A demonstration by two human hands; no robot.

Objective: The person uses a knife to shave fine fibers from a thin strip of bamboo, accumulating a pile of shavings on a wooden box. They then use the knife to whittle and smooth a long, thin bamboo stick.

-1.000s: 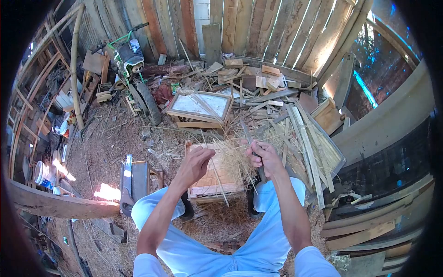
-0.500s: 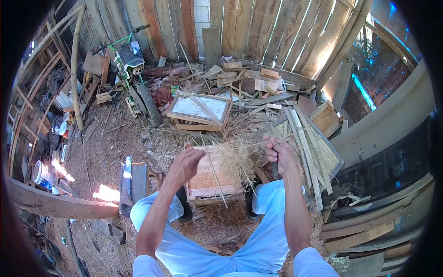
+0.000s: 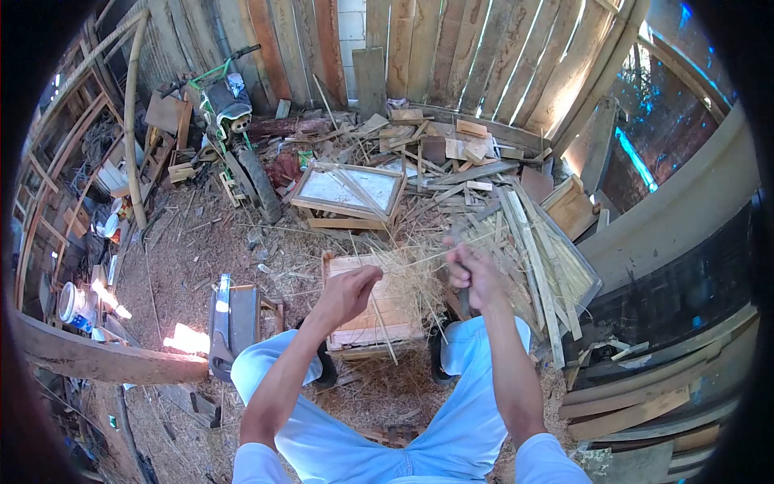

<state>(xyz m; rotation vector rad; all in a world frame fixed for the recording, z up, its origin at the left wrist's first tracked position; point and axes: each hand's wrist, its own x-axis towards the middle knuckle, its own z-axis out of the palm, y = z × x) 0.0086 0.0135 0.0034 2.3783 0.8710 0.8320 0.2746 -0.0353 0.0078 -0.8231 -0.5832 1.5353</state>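
My left hand (image 3: 348,294) is closed in a pinch on a thin straw-coloured strip (image 3: 423,260), which looks like split bamboo. The strip runs across to my right hand (image 3: 476,276), whose fingers are wrapped round a dark, long tool that looks like a knife (image 3: 463,304). Motion blurs the upper end of this tool. Below and between my hands stands a low wooden box or bench (image 3: 375,319). A tangle of fine shavings (image 3: 411,278) covers its right side, and a loose thin stick (image 3: 381,319) lies across it.
Wood offcuts (image 3: 476,149) are heaped by the plank wall, with a framed white panel (image 3: 343,189) in front. A small motorbike (image 3: 238,133) stands at the back left. A dark case-like object (image 3: 234,323) sits by my left knee, and long slats (image 3: 532,258) lean at the right.
My left hand has moved right and slightly down. My right hand has come left and lower, tilting the knife-like tool, so my hands are nearer each other along the strip.
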